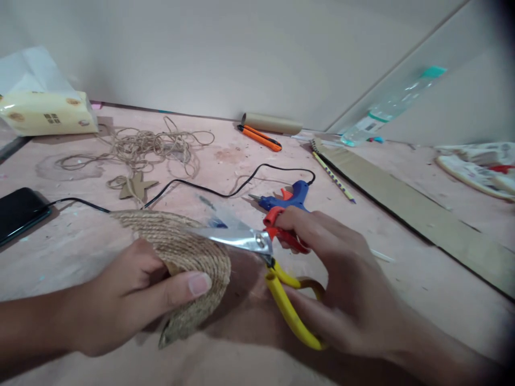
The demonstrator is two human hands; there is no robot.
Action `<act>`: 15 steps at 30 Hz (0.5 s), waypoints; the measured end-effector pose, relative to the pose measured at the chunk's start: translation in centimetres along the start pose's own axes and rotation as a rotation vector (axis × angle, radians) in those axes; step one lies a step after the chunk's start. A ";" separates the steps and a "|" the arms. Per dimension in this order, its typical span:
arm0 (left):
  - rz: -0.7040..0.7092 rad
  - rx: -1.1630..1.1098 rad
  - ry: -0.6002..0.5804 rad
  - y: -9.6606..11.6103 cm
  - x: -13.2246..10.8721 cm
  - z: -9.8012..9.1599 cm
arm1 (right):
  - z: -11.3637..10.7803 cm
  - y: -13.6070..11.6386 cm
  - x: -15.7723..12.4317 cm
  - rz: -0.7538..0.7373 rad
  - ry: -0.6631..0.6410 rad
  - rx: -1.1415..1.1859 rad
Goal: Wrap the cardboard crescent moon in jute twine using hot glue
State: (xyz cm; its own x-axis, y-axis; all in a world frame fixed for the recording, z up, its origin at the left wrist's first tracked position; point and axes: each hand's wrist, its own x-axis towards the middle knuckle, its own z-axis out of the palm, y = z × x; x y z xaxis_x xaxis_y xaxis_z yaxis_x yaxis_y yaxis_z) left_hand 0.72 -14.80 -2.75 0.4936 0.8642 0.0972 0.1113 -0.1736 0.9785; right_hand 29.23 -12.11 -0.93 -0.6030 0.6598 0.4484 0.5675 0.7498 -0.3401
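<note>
My left hand [140, 295] grips a curved piece wrapped in rows of jute twine [201, 249], thumb on top and fingers hidden beneath. My right hand [350, 279] is closed round the handles of a pair of scissors [245, 239], one handle red and the other yellow. The scissors' blades are apart, and the lower one lies across the twine piece's upper right part; the upper blade is blurred. I cannot tell whether a strand is between them. Just beyond my right hand lies a blue glue gun [281, 201] with a red trigger.
A tangle of twine [148, 147] and a cardboard star [139, 186] lie behind the twine piece. A black phone [20, 214], tissue pack [48, 115], orange cutter [261, 139], cardboard tube [273, 123], pencil [333, 177], cardboard strip [410, 203] and plastic bottle [390, 107] stand around.
</note>
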 end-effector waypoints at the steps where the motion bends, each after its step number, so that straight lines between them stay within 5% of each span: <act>1: 0.007 0.007 0.016 -0.1 -0.1 0.0 | 0.1 0.0 0.0 -0.006 -0.014 0.007; 15: 0.055 0.061 -0.016 -0.2 0.1 -0.2 | -0.4 -0.9 0.9 -0.051 -0.066 0.002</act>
State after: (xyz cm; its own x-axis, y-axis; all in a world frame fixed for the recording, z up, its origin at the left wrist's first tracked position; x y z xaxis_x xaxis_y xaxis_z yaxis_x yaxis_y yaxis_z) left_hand 0.56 -14.57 -2.93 0.5140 0.8450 0.1476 0.1357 -0.2500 0.9587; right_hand 28.39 -12.23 0.06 -0.6668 0.6223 0.4101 0.5341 0.7828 -0.3194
